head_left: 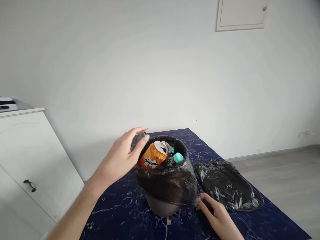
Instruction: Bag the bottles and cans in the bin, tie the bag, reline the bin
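Note:
A small bin [162, 206] stands on the table, lined with a thin black bin bag [167, 185] whose top is folded down over the outside. Inside lie an orange Mirinda can [151, 159], a second can mostly hidden behind it, and something with a turquoise cap [178, 157]. My left hand [125, 150] is at the far left of the rim, a gathered bit of the bag between thumb and fingers. Low on the right side, my right hand [212, 210] pinches the bag's loose edge and draws it outward from the bin.
Another black plastic bag [227, 185] lies flattened on the dark blue marbled table [120, 203], right of the bin. A white cabinet [32, 160] stands at the left, with a white and black object [8, 104] on top. The wall rises behind the table.

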Available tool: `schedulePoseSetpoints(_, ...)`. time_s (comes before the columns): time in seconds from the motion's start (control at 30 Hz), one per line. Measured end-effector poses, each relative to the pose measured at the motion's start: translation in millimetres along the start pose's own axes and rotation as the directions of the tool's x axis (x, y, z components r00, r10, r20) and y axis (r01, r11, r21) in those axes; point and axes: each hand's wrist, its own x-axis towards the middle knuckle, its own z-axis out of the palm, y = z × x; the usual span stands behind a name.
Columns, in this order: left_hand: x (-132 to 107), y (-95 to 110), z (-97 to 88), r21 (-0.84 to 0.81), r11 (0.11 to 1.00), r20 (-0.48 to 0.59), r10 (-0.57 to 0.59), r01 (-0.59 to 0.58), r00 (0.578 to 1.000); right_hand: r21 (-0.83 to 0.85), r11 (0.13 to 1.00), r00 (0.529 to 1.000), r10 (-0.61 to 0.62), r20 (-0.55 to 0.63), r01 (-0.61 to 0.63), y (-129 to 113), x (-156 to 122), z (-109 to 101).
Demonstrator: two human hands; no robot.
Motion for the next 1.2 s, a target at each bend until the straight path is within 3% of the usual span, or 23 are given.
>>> schedulePoseSetpoints(0.1, 6.9, -20.6, -0.7, -0.075, 0.996, -0.058, -0.060, 0.055, 0.997, -0.006, 1.000, 1.000, -0.010, 0.001, 0.010, 2.7, 0.1, 0.1)
schedulePoseSetpoints(0.2, 13.3, -51.7, 4.8, -0.123, 0.978, -0.008, -0.171, 0.168, 0.985, -0.023, 1.000, 1.000, -0.009, 0.026, 0.010, 7.5, 1.0, -0.6)
schedulePoseSetpoints(0.37, 12.6, -97.0, 16.9, -0.223, 0.890, 0.166, -0.367, 0.397, 0.915, 0.014, 1.000, 0.999, 0.001, 0.036, -0.002, 8.7, 3.5, -1.1)
schedulePoseSetpoints(0.47, 7.6, -107.1, 21.6, -0.346, 0.792, 0.341, -0.393, 0.503, 0.854, 0.201, 0.978, 0.999, 0.048, 0.015, -0.050, -3.9, 5.7, -0.8)
schedulePoseSetpoints(0.57, 4.2, -105.5, 25.2, -0.496, 0.667, 0.466, -0.336, 0.556, 0.819, 0.555, 0.812, 0.982, 0.180, 0.053, -0.179, -27.6, 12.9, -3.4)
schedulePoseSetpoints(0.63, 3.8, -100.7, 26.5, -0.591, 0.600, 0.448, -0.312, 0.539, 0.838, 0.729, 0.648, 0.971, 0.216, 0.102, -0.221, -46.8, 22.1, -8.6)
schedulePoseSetpoints(0.7, 4.7, -95.0, 26.1, -0.669, 0.549, 0.388, -0.316, 0.500, 0.866, 0.792, 0.562, 0.968, 0.209, 0.141, -0.237, -66.2, 33.3, -16.7)
schedulePoseSetpoints(0.8, 7.5, -86.6, 22.8, -0.754, 0.490, 0.293, -0.345, 0.437, 0.892, 0.820, 0.532, 0.975, 0.176, 0.137, -0.212, -93.7, 48.9, -30.7)
schedulePoseSetpoints(1.0, 15.0, -68.0, 17.5, -0.855, 0.427, 0.153, -0.336, 0.295, 0.929, 0.844, 0.503, 0.937, 0.349, -0.003, -0.184, -137.3, 71.5, -51.3)
schedulePoseSetpoints(1.2, 28.3, -48.0, 13.7, -0.908, 0.391, 0.021, -0.320, 0.152, 0.947, 0.818, 0.573, 0.952, 0.218, -0.213, 0.052, -176.3, 88.8, -75.2)
